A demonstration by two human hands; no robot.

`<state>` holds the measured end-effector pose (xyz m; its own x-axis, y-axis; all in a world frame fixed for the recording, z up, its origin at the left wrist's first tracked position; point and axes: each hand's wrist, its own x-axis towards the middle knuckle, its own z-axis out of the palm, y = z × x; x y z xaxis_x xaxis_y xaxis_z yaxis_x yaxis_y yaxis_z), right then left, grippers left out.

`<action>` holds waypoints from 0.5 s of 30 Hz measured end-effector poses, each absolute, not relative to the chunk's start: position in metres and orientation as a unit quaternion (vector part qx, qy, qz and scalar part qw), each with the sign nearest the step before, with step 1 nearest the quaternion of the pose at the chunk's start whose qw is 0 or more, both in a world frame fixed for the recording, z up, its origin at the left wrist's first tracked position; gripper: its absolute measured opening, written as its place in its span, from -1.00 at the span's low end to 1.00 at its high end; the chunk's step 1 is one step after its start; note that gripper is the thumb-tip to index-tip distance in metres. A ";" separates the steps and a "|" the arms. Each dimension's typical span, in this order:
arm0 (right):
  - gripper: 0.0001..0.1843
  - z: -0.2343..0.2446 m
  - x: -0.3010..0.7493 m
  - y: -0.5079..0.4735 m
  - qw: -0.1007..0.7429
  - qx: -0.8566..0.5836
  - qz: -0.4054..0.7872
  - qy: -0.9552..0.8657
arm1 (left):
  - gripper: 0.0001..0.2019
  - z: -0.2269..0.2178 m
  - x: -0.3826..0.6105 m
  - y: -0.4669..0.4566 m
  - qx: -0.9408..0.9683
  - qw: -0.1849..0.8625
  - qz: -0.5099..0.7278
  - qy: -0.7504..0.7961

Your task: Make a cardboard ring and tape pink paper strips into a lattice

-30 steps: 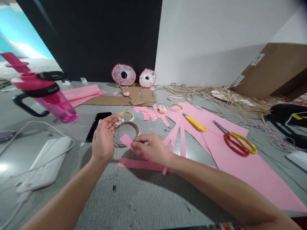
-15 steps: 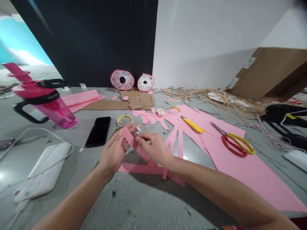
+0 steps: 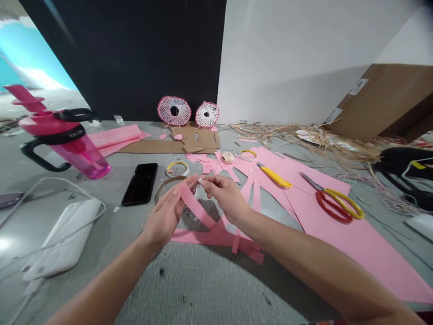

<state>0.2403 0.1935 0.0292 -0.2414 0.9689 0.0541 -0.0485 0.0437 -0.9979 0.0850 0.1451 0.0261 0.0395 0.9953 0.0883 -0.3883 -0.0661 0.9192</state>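
Note:
My left hand (image 3: 164, 211) is closed on one end of a pink paper strip (image 3: 198, 210), which slopes down to the right toward the table. At its fingertips is a small white piece (image 3: 200, 180), perhaps tape, and the thumb and forefinger of my right hand (image 3: 227, 198) pinch at it. More pink strips (image 3: 194, 237) lie crossed on the table below both hands. Partly hidden behind my left hand is a brown ring (image 3: 160, 187). Just beyond it sits a tape roll (image 3: 177, 169) with a yellow inner rim.
A phone (image 3: 140, 184), a white power bank (image 3: 66, 239) with a cable and a pink bottle (image 3: 76, 144) are on the left. To the right lie a yellow cutter (image 3: 274, 175), scissors (image 3: 333, 198) and large pink sheets (image 3: 341, 253). Two threaded rings (image 3: 174, 110) stand at the back.
My right hand has moved from the pink strip up to the small white piece at my left fingertips. My left hand still holds the strip.

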 end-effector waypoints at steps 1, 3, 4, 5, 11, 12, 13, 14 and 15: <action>-0.74 0.030 0.240 0.193 0.459 -0.412 0.559 -0.553 | -0.63 0.026 0.085 0.145 0.435 0.577 0.590 0.361; -0.75 0.031 0.241 0.193 0.461 -0.413 0.559 -0.551 | -0.63 0.026 0.086 0.144 0.452 0.564 0.584 0.369; -0.76 0.031 0.241 0.193 0.461 -0.413 0.556 -0.555 | -0.64 0.026 0.085 0.144 0.457 0.556 0.585 0.374; -0.76 0.031 0.241 0.193 0.461 -0.411 0.552 -0.559 | -0.64 0.026 0.085 0.144 0.462 0.546 0.586 0.380; -0.82 0.036 0.243 0.190 0.458 -0.407 0.520 -0.596 | -0.59 0.024 0.083 0.145 0.488 0.511 0.576 0.411; -0.83 0.037 0.244 0.190 0.455 -0.409 0.514 -0.601 | -0.58 0.024 0.082 0.145 0.491 0.507 0.575 0.415; -0.84 0.040 0.246 0.190 0.455 -0.411 0.507 -0.606 | -0.58 0.024 0.081 0.146 0.493 0.500 0.575 0.420; -0.84 0.043 0.248 0.191 0.457 -0.413 0.499 -0.609 | -0.58 0.023 0.079 0.147 0.495 0.490 0.577 0.427; -0.85 0.046 0.250 0.191 0.460 -0.412 0.489 -0.616 | -0.59 0.023 0.078 0.149 0.497 0.475 0.581 0.436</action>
<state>0.2504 0.1911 0.0462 -0.2379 0.9572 0.1648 0.0574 0.1833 -0.9814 0.0776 0.1486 0.0227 -0.0559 0.9849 0.1636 -0.1182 -0.1692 0.9785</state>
